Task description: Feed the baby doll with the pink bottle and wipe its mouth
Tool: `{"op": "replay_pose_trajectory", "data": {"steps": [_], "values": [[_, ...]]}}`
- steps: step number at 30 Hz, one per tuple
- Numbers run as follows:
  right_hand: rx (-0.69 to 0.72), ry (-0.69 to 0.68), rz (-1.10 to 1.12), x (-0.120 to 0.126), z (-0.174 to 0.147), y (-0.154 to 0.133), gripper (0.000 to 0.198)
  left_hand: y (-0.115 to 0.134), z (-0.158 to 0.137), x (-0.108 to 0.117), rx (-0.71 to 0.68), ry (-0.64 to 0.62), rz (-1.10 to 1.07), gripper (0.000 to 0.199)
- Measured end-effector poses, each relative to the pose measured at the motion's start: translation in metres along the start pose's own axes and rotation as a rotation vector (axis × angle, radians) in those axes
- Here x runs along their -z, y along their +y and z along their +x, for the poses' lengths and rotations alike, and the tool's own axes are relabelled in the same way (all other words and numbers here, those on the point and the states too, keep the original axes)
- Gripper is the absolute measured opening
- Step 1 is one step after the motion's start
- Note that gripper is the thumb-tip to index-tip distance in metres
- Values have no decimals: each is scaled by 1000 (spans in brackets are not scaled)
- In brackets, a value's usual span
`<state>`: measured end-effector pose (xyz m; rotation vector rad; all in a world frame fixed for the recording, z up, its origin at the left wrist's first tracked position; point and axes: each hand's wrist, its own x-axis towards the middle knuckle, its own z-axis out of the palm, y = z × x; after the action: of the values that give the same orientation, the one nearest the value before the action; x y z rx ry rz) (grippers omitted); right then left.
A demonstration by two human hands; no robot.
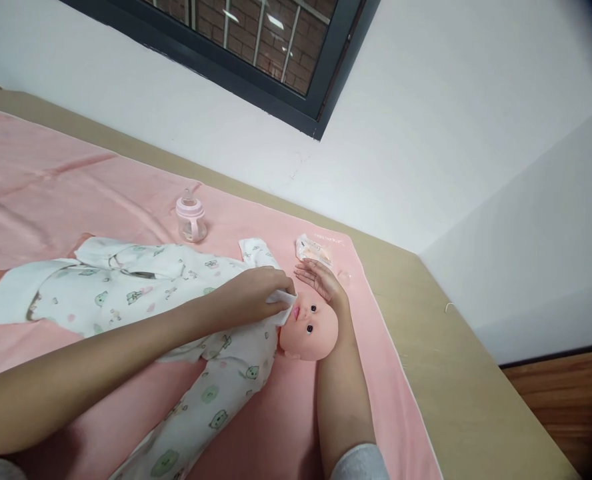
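A baby doll (321, 340) lies on its back on a pink blanket (286, 413), its head to the right. It wears white clothes (146, 287) printed with green and pink animal figures. My left hand (256, 293) reaches across the doll's chest and pinches a small white cloth (285, 308) just beside its mouth. The doll's neck is mostly hidden by this hand and the cloth. Past the top of the bald head curves my right arm, and my right hand (320, 279) rests open beside the head, fingers stretched toward a small clear packet (312, 249).
A pink-capped baby bottle (191, 217) stands on the blanket beyond the doll. Near my right wrist lies a small transparent item (345, 277). The wooden tabletop (451, 373) shows along the right and back, against a white wall (376, 147) with a dark-framed window (321, 100).
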<state>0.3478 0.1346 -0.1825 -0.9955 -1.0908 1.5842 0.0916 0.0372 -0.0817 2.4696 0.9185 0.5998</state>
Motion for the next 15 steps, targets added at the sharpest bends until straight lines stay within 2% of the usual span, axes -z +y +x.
{"op": "replay_pose_trajectory", "data": {"steps": [8,15], "values": [[-12,8,-27,0,0,-1,26,-3,3,-4,-75,78,0,12],[-16,25,-26,-3,-2,-2,24,-7,5,-9,-90,60,-24,16]]}}
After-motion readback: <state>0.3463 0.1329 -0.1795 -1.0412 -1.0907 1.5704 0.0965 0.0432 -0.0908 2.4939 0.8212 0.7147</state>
